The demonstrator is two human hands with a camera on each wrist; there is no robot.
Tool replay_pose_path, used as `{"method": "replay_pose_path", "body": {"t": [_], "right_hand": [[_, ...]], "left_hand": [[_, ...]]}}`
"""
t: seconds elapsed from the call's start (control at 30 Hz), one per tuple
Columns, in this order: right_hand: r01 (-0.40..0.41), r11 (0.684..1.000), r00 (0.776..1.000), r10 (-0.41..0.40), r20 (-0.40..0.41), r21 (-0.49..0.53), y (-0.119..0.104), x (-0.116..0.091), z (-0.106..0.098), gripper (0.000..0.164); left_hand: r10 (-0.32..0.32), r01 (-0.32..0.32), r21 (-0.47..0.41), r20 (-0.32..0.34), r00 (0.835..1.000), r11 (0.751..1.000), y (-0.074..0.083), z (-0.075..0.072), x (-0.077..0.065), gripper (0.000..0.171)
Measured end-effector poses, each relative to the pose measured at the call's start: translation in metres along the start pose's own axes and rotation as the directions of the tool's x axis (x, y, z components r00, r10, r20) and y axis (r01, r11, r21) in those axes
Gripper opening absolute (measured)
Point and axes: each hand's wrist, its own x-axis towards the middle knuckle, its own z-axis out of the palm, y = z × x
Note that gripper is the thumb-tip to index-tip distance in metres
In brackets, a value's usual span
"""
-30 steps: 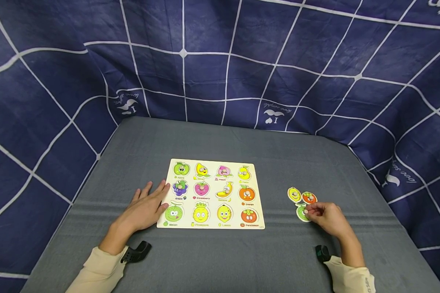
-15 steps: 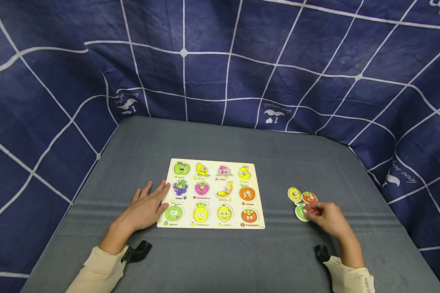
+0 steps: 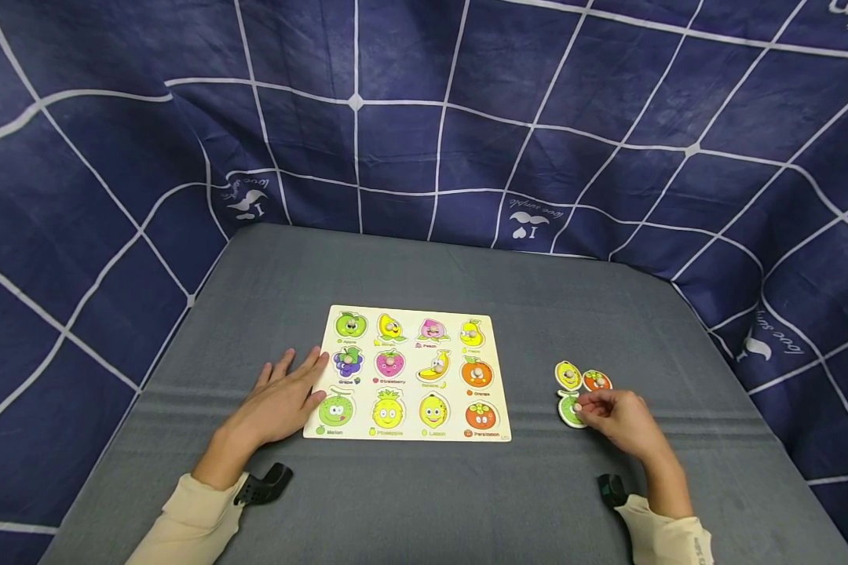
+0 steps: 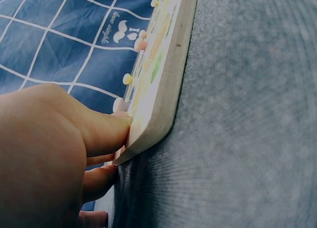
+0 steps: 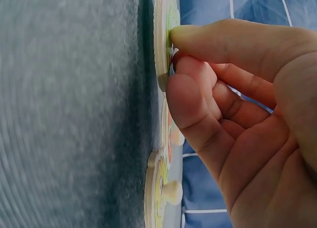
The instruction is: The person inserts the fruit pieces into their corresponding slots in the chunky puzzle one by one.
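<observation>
My left hand [image 3: 275, 404] lies with extended fingers against the left edge of a cream wooden fruit puzzle board [image 3: 410, 434]. In the left wrist view the thumb [image 4: 106, 131] touches the board's corner. My right hand [image 3: 622, 420] pinches a round green melon puzzle piece [image 3: 568, 408] between thumb and fingers; its grip hides the piece's right side. The right wrist view shows the thumb at the face of the melon piece, whose pale wooden rim is edge-on. Just behind it in the head view are a yellow lemon piece [image 3: 568, 376] and an orange-red persimmon piece [image 3: 597, 380].
The grey cloth-covered table [image 3: 424, 502] extends around the board. Fruit pieces with small knobs sit in the board's upper two rows; the bottom row shows pictures without knobs. A blue curtain [image 3: 396, 149] with white lines encloses the back and sides.
My right hand has shifted a little to the left, carrying the melon piece along. The left hand, the board and the other two loose pieces have stayed put.
</observation>
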Motion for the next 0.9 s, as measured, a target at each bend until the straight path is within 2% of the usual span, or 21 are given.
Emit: {"method": "replay_pose_path", "body": {"t": [0.4, 0.9], "right_hand": [[-0.006, 1.0, 1.0, 0.006, 0.013, -0.02, -0.012, 0.006, 0.004, 0.007], [0.081, 0.997, 0.996, -0.082, 0.025, 0.015, -0.03, 0.02, 0.013, 0.007]], "left_hand": [[0.001, -0.001, 0.007, 0.0, 1.0, 1.0, -0.001, 0.001, 0.001, 0.059], [-0.002, 0.002, 0.002, 0.006, 1.0, 1.0, -0.001, 0.001, 0.001, 0.059]]}}
